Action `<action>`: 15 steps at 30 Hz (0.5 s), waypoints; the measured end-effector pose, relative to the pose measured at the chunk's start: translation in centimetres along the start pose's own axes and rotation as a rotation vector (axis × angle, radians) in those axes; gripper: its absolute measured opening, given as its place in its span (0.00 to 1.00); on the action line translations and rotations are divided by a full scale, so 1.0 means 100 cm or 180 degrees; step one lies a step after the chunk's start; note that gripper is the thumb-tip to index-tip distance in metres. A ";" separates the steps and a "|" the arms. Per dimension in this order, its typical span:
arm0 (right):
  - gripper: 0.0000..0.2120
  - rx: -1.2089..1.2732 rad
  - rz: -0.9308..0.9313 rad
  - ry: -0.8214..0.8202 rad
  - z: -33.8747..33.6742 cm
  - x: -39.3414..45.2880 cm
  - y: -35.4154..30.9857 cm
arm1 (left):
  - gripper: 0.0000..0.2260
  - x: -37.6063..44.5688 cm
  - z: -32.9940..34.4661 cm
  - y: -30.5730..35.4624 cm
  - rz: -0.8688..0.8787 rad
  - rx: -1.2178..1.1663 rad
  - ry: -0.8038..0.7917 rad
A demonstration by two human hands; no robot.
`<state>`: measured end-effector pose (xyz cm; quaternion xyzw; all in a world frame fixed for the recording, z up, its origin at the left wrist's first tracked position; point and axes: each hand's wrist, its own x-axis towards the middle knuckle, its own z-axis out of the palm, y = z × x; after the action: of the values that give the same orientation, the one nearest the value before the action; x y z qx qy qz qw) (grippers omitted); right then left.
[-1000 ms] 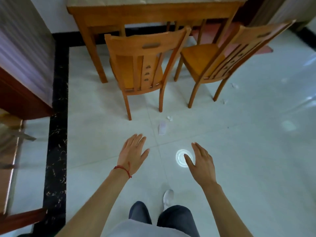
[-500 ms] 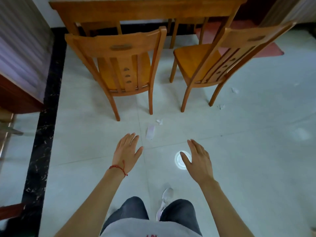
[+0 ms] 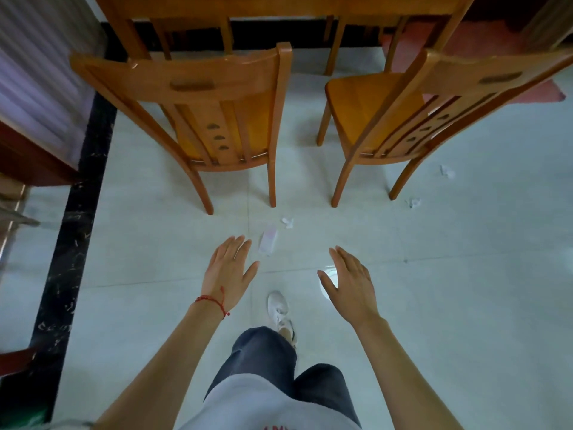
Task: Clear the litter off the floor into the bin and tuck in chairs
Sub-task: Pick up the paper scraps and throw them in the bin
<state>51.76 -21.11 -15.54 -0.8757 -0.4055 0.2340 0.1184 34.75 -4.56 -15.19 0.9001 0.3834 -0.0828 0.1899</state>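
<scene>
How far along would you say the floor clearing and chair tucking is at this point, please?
Nothing looks done yet. The left hand and right hand are open and empty above the floor. Still left: the pale wrapper, the paper scraps, and both chairs standing out from the table. No bin is in view.

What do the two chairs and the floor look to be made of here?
Left chair and right chair: apparently solid wood with an orange-brown varnish; grain and soft sheen show on the backrests. Floor: probably glazed or polished pale tile, given the grout lines and a mirrored ceiling light; the black border looks like veined marble or an imitation.
</scene>
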 end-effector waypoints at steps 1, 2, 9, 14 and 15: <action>0.27 0.0014 0.0010 -0.0012 -0.003 0.013 0.003 | 0.24 0.015 0.001 0.001 -0.0016 -0.0043 -0.0013; 0.27 0.0036 0.0021 -0.0014 -0.007 0.022 0.005 | 0.24 0.026 0.001 0.002 -0.0028 -0.0092 -0.0016; 0.26 -0.0019 0.0032 -0.0052 -0.031 0.102 0.027 | 0.23 0.101 0.000 0.006 -0.0208 -0.0266 -0.0082; 0.26 0.0023 -0.0005 -0.0176 -0.031 0.142 0.034 | 0.23 0.138 0.003 0.008 -0.0288 -0.0330 -0.0092; 0.26 0.0011 -0.0032 -0.0232 -0.029 0.150 0.037 | 0.22 0.144 0.005 0.008 -0.0323 -0.0352 -0.0077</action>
<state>64.02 -12.05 -19.23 -0.8643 -0.4135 0.2659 0.1062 45.28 4.25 -19.64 0.8666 0.4301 -0.0819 0.2395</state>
